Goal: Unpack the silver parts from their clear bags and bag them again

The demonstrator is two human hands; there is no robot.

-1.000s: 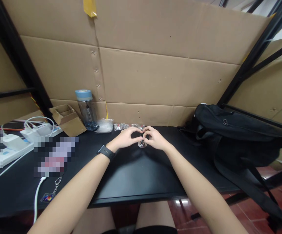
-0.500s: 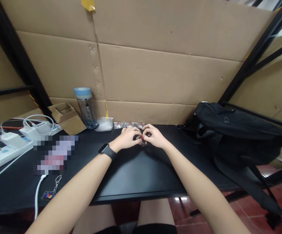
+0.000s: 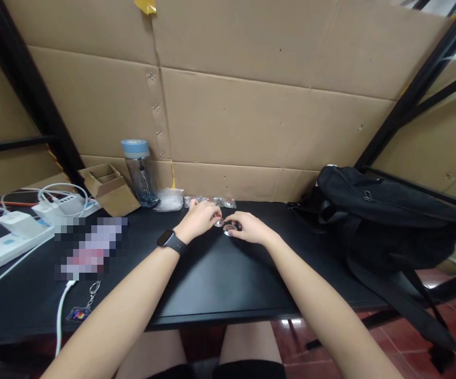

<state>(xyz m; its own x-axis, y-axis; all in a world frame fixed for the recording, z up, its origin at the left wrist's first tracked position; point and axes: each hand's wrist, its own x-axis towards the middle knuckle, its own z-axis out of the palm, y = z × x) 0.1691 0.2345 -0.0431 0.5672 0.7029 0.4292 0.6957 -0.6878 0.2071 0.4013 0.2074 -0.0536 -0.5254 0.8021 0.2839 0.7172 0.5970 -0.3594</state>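
Just above the black table (image 3: 220, 284), my left hand (image 3: 201, 218) pinches a small shiny round metal piece with a red spot (image 3: 219, 223). Its fingers hide most of that piece. Close by on the right, my right hand (image 3: 251, 227) has its thumb and bent index finger around a second shiny round metal piece (image 3: 228, 230), which shows a dark reddish middle. The two pieces sit apart by a small gap. What exactly they are is too small to tell. A dark watch (image 3: 167, 238) is on my left wrist.
Behind my hands lie several wrapped shiny round pieces (image 3: 229, 202) and a clear plastic bag (image 3: 169, 200). Further left stand a bottle (image 3: 141, 181), a small cardboard box (image 3: 111, 192), power strips (image 3: 24, 234) and a keychain (image 3: 80, 314). A black bag (image 3: 385, 216) occupies the right.
My hands were together over one shiny piece. Now they have parted slightly, my left hand moving left with a red-spotted piece, and a second piece shows at my right hand.
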